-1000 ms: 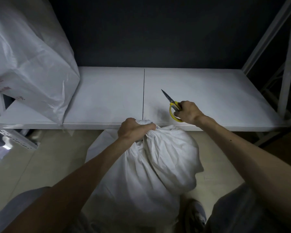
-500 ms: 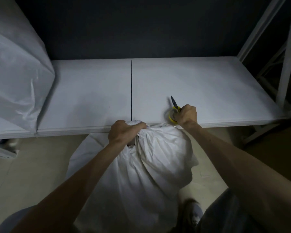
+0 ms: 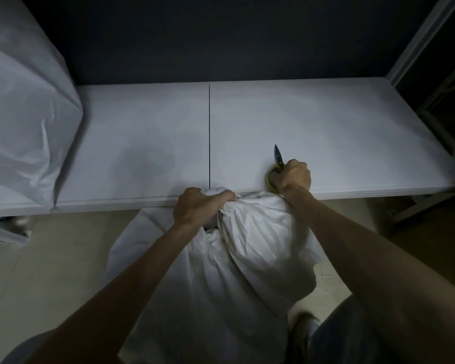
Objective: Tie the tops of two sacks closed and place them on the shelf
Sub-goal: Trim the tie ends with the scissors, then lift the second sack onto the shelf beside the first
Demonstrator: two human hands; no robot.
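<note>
A white sack (image 3: 237, 264) stands on the floor in front of the white shelf (image 3: 142, 143). My left hand (image 3: 199, 206) grips its gathered top, just below the shelf's front edge. My right hand (image 3: 293, 177) holds yellow-handled scissors (image 3: 276, 164) low over the shelf near its front edge, blades pointing away from me. A second white sack (image 3: 24, 106) stands on the shelf at the far left, its top out of view.
A dark wall backs the shelf. White metal shelf posts (image 3: 431, 38) rise at the right. The floor below is pale tile (image 3: 50, 258). My shoe (image 3: 302, 334) shows beside the sack at the bottom.
My right hand has drawn the scissors nearer to me and down toward the shelf's front edge. The view shifted left and down. My left hand keeps its grip on the sack top.
</note>
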